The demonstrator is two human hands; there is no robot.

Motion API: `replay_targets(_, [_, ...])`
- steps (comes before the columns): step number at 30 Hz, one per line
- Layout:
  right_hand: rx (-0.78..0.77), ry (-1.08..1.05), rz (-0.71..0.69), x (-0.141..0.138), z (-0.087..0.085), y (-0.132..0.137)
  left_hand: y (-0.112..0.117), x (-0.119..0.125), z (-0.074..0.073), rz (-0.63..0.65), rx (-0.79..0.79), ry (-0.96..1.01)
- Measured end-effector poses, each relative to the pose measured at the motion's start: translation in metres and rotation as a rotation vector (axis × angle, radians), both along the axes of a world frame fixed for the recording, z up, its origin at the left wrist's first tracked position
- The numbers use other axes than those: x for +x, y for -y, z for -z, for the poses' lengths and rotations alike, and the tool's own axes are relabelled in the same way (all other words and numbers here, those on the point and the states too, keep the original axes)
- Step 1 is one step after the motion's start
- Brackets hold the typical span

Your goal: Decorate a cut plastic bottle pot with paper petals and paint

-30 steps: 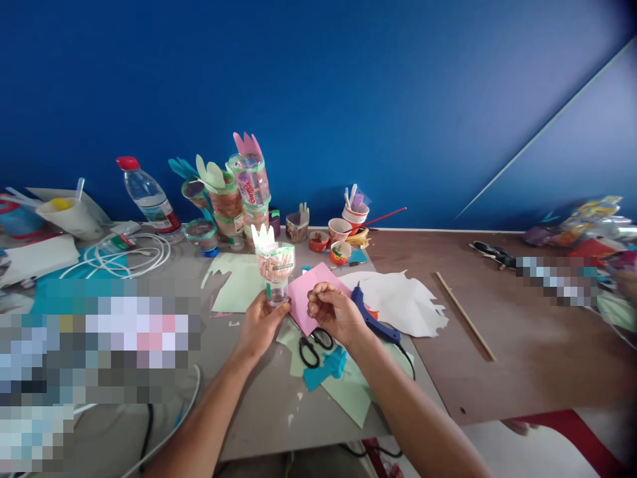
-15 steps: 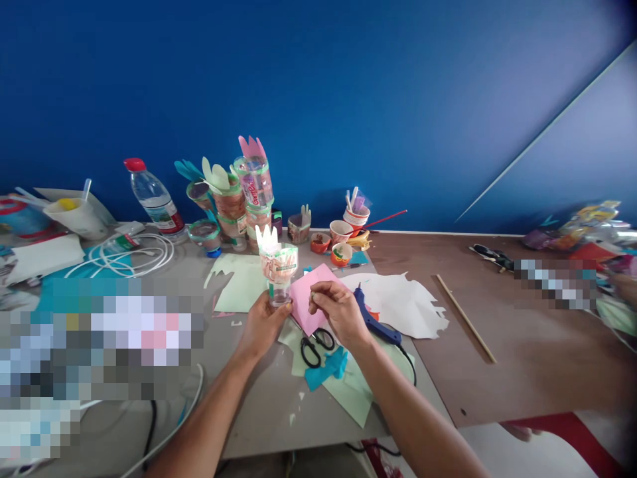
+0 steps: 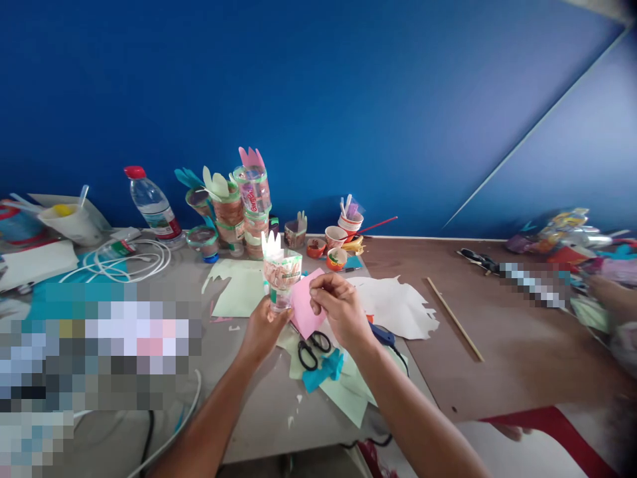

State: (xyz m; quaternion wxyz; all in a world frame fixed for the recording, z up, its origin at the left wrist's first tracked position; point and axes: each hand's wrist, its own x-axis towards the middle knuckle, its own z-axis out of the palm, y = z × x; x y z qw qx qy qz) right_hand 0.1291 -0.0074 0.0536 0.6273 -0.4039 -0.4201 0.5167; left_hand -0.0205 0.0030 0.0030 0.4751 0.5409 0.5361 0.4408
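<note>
A clear plastic cup (image 3: 283, 271) with brown markings and white pointed paper at its rim stands upright in my left hand (image 3: 263, 328), whose fingers grip its base. My right hand (image 3: 341, 309) is raised just right of the cup, thumb and fingers pinched together; whatever they hold, if anything, is too small to make out. Behind the fingers lies a pink paper sheet (image 3: 304, 312). Black-handled scissors (image 3: 308, 355) rest below it, beside crumpled blue paper (image 3: 323, 370). A blue glue gun (image 3: 382, 333) is partly hidden by my right hand.
Decorated plastic cups (image 3: 229, 219) stand stacked along the wall, near a water bottle (image 3: 154, 206). Small paper cups (image 3: 337, 259) sit at the back. White paper (image 3: 395, 302) and a wooden stick (image 3: 455, 318) lie to the right. Another person's hand (image 3: 610, 295) shows at the right edge.
The cup has turned and tilted slightly in my left hand. My right hand now covers more of the glue gun. The whole view has shifted a little.
</note>
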Motion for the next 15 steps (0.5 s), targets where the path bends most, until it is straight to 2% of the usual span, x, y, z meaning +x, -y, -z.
replay_targets(4, [0.004,0.029,0.042,-0.008,-0.008,-0.004,-0.001,-0.001,0.007,0.039,0.005,0.084])
replay_targets(8, [0.046,0.085,0.099,-0.014,-0.008,-0.01,-0.002,-0.003,0.015,0.067,0.016,0.085])
replay_targets(15, [-0.018,0.158,0.227,-0.025,-0.013,-0.013,-0.002,-0.003,0.013,0.062,0.081,0.062])
